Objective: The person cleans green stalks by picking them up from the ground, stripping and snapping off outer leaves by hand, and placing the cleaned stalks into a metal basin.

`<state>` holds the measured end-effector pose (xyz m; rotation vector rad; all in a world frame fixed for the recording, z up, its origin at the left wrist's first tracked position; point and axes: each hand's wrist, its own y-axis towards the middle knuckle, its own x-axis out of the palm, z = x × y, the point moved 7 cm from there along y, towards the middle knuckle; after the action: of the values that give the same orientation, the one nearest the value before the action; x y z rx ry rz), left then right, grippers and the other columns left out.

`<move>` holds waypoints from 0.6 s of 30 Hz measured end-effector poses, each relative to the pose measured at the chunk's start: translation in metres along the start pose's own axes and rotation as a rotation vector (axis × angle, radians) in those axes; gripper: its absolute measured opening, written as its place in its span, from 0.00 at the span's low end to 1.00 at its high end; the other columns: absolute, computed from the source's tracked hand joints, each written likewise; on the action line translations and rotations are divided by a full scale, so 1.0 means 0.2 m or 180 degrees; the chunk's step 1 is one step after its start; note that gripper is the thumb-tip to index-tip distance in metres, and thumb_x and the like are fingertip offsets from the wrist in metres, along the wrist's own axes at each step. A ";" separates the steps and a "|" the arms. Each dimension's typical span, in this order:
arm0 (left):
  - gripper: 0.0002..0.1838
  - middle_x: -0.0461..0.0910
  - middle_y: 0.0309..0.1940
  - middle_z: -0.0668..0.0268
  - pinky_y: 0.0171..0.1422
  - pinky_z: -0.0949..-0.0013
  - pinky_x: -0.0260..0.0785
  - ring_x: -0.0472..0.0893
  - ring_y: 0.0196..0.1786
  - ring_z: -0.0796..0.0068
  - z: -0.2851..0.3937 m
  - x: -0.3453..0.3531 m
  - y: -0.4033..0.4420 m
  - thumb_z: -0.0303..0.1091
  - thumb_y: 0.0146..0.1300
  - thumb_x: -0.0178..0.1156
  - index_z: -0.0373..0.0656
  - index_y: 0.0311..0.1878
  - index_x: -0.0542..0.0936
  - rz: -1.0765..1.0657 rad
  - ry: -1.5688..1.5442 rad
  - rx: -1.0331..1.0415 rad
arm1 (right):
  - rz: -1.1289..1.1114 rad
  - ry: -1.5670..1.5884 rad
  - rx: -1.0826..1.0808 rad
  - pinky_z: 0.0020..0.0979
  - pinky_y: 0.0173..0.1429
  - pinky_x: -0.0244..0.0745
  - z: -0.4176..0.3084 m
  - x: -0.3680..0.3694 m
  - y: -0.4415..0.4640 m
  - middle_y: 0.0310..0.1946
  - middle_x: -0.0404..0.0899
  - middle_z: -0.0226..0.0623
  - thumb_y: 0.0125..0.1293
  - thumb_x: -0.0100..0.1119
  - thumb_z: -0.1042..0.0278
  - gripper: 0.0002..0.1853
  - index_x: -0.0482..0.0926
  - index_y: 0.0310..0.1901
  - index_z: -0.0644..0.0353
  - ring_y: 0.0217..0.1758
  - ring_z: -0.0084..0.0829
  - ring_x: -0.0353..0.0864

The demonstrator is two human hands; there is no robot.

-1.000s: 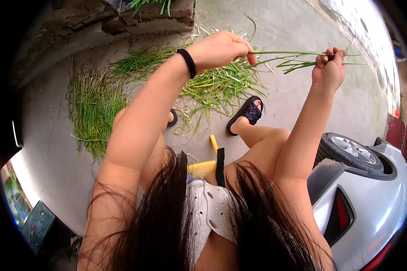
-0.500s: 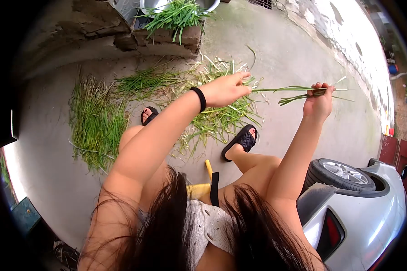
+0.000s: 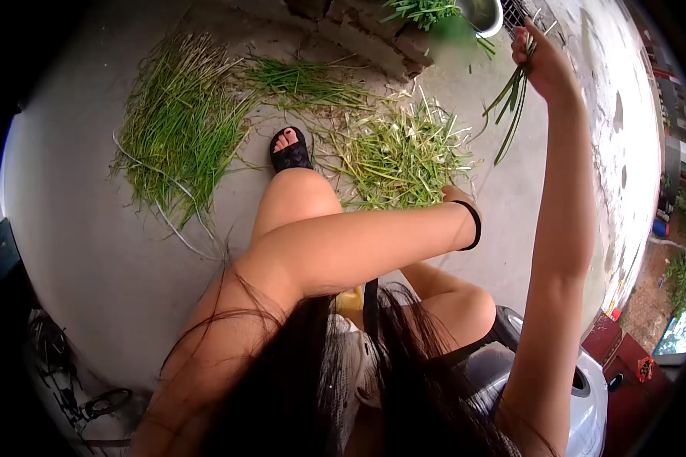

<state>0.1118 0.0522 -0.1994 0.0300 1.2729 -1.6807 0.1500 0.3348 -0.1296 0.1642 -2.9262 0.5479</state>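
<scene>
My right hand [image 3: 547,67] is raised at the upper right, its fingers closed around a small bunch of chives [image 3: 513,103]. The long green leaves hang down and to the left, and thin ends stick out above the fingers. My left hand [image 3: 456,194], with a black band on the wrist, is at the lower right edge of a heap of pale leaf trimmings [image 3: 404,152]. Its fingers are hidden behind the wrist, so I cannot see whether they hold anything. More chives [image 3: 423,11] lie heaped by a metal basin [image 3: 483,15] at the top.
A large pile of uncleaned chives [image 3: 183,126] covers the concrete floor [image 3: 76,190] at the left, with a smaller bunch [image 3: 309,82] beside it. A rough ledge [image 3: 366,34] stands behind. A silver car [image 3: 587,411] is close by my right arm, and a white wall [image 3: 613,137] runs along the right.
My view has shifted. My right hand has gone up toward the basin with the chives, while my left hand has left the stalks and dropped nearer to me. A green blur shows below the basin.
</scene>
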 end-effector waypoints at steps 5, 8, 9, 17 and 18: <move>0.20 0.77 0.49 0.66 0.54 0.52 0.61 0.74 0.53 0.66 -0.06 -0.02 -0.09 0.37 0.53 0.61 0.50 0.52 0.78 0.0464 -0.0233 0.0010 | 0.1741 -0.1191 -0.0138 0.29 0.56 0.71 -0.14 -0.08 0.18 0.49 0.69 0.49 0.61 0.58 0.59 0.32 0.59 0.59 0.73 0.53 0.37 0.72; 0.19 0.78 0.47 0.65 0.53 0.53 0.61 0.75 0.51 0.66 -0.09 -0.04 -0.17 0.36 0.52 0.60 0.49 0.51 0.78 0.0611 -0.0112 -0.0052 | 0.1707 -0.1205 -0.0512 0.33 0.60 0.67 0.10 -0.30 0.02 0.53 0.68 0.47 0.61 0.57 0.56 0.32 0.61 0.58 0.72 0.57 0.37 0.70; 0.19 0.78 0.47 0.64 0.52 0.54 0.61 0.75 0.50 0.66 -0.11 -0.05 -0.19 0.36 0.52 0.60 0.49 0.50 0.79 0.0784 -0.0100 -0.0146 | 0.1733 -0.1434 -0.0354 0.33 0.61 0.65 0.22 -0.30 -0.15 0.54 0.68 0.44 0.62 0.55 0.55 0.30 0.63 0.57 0.70 0.57 0.36 0.70; 0.08 0.78 0.36 0.61 0.46 0.66 0.67 0.79 0.42 0.65 -0.23 -0.21 -0.45 0.33 0.53 0.55 0.43 0.34 0.79 0.2195 -0.0832 -0.0257 | 0.3558 0.1073 0.2311 0.30 0.28 0.69 2.52 -1.16 -1.92 0.29 0.69 0.38 0.61 0.53 0.60 0.19 0.67 0.48 0.66 0.29 0.33 0.71; 0.07 0.77 0.32 0.62 0.46 0.66 0.67 0.78 0.39 0.64 -0.24 -0.21 -0.54 0.33 0.53 0.54 0.42 0.32 0.77 0.2570 -0.0902 -0.0266 | 0.4109 0.1268 0.2650 0.30 0.33 0.71 2.68 -1.02 -2.07 0.33 0.72 0.40 0.62 0.53 0.58 0.20 0.67 0.47 0.67 0.33 0.33 0.73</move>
<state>0.0349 0.1112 -0.1215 0.2182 0.9303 -0.8974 0.3331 -0.2299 -0.5142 -1.5674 -1.8729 1.6232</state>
